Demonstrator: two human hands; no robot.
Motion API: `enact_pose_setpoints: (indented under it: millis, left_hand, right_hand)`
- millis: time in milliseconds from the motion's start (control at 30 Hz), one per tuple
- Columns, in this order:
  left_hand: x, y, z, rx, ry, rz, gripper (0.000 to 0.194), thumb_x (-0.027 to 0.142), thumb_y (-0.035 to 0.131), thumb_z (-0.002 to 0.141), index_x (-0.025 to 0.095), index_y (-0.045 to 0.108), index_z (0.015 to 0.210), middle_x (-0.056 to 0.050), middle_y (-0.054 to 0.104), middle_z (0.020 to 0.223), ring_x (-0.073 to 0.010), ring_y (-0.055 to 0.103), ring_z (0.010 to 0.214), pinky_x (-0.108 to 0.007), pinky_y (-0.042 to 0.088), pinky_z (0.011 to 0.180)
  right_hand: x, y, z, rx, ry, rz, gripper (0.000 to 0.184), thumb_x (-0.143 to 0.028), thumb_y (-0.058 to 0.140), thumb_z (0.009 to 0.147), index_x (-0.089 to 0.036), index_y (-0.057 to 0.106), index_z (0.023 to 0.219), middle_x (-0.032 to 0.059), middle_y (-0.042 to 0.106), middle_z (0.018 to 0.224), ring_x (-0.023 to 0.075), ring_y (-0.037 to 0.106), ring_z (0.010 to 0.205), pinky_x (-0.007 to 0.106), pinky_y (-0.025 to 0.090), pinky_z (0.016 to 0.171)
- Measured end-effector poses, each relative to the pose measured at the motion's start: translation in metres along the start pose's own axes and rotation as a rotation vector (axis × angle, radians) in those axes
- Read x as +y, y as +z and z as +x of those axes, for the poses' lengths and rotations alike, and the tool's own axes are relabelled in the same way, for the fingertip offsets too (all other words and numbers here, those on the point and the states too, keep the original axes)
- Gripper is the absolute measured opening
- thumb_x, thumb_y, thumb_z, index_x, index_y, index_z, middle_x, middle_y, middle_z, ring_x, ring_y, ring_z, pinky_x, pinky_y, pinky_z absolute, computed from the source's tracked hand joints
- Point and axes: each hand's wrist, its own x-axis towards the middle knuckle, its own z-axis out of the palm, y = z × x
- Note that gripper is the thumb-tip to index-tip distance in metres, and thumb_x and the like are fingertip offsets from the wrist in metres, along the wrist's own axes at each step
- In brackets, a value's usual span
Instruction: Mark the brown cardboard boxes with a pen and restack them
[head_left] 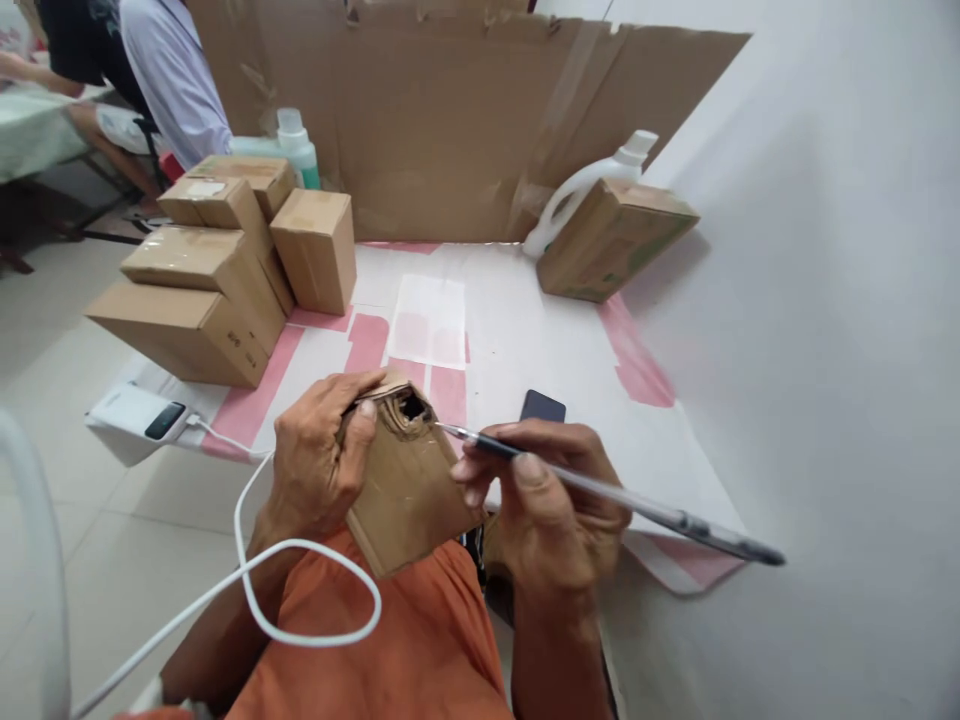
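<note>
My left hand grips a small brown cardboard box by its upper left corner, thumb on the near face. Dark pen lines ring a ragged hole near the box's top edge. Between the thumb and fingers of my right hand is a pen with a clear barrel and dark grip. Its tip points left and lies close to the right side of the hole; whether it touches the cardboard I cannot tell. The box is tilted above my lap, in front of the table edge.
Several cardboard boxes stand at the table's left, by a bottle with green liquid. A white power bank trails a white cable. Behind my right hand lies a dark phone. Farther back, a box leans against a white jug.
</note>
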Motion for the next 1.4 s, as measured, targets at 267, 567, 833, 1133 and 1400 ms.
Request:
enact_pose_setpoints:
  millis: [267, 567, 833, 1133, 1400]
  left_hand:
    - [0.005, 0.0, -0.008, -0.014, 0.033, -0.089, 0.027, 0.026, 0.049, 0.103, 0.021, 0.073, 0.116, -0.007, 0.082, 0.114, -0.0246, 0.078, 0.108, -0.036, 0.06, 0.099]
    - [0.01, 0.003, -0.009, -0.006, 0.093, -0.072, 0.026, 0.017, 0.05, 0.101, 0.015, 0.072, 0.115, -0.011, 0.081, 0.115, -0.0216, 0.077, 0.109, -0.033, 0.058, 0.098]
    - [0.011, 0.004, -0.009, -0.004, 0.091, -0.06, 0.027, 0.016, 0.05, 0.101, 0.013, 0.073, 0.115, -0.011, 0.081, 0.114, -0.0211, 0.077, 0.108, -0.031, 0.057, 0.097]
    - [0.013, 0.003, -0.006, 0.004, 0.069, -0.045, 0.026, 0.018, 0.049, 0.103, 0.015, 0.073, 0.113, -0.009, 0.081, 0.111, -0.0203, 0.077, 0.106, -0.03, 0.058, 0.097]
    - [0.009, 0.002, -0.008, 0.033, 0.041, -0.038, 0.026, 0.018, 0.05, 0.103, 0.014, 0.073, 0.114, -0.009, 0.081, 0.111, -0.0198, 0.077, 0.105, -0.029, 0.057, 0.096]
  right_hand:
    - [0.021, 0.008, -0.013, -0.003, -0.075, -0.204, 0.009, -0.023, 0.068, 0.106, -0.026, 0.075, 0.111, -0.0001, 0.075, 0.089, 0.012, 0.071, 0.062, 0.022, 0.056, 0.05]
    - [0.025, 0.003, -0.012, -0.06, -0.155, -0.339, 0.02, -0.013, 0.068, 0.104, -0.027, 0.076, 0.116, -0.0014, 0.074, 0.091, 0.0118, 0.073, 0.073, 0.025, 0.06, 0.07]
    - [0.023, 0.001, -0.01, -0.101, -0.186, -0.372, 0.023, -0.011, 0.068, 0.103, -0.027, 0.074, 0.118, -0.0018, 0.076, 0.092, 0.0132, 0.075, 0.077, 0.025, 0.059, 0.067]
    - [0.016, 0.0, -0.004, -0.139, -0.209, -0.491, 0.016, -0.012, 0.065, 0.103, -0.025, 0.073, 0.108, -0.0026, 0.073, 0.087, 0.0131, 0.073, 0.073, 0.026, 0.058, 0.068]
    - [0.013, 0.002, -0.006, -0.122, -0.198, -0.506, 0.011, -0.014, 0.068, 0.1, -0.023, 0.071, 0.094, -0.0034, 0.067, 0.076, 0.0114, 0.066, 0.063, 0.023, 0.051, 0.056]
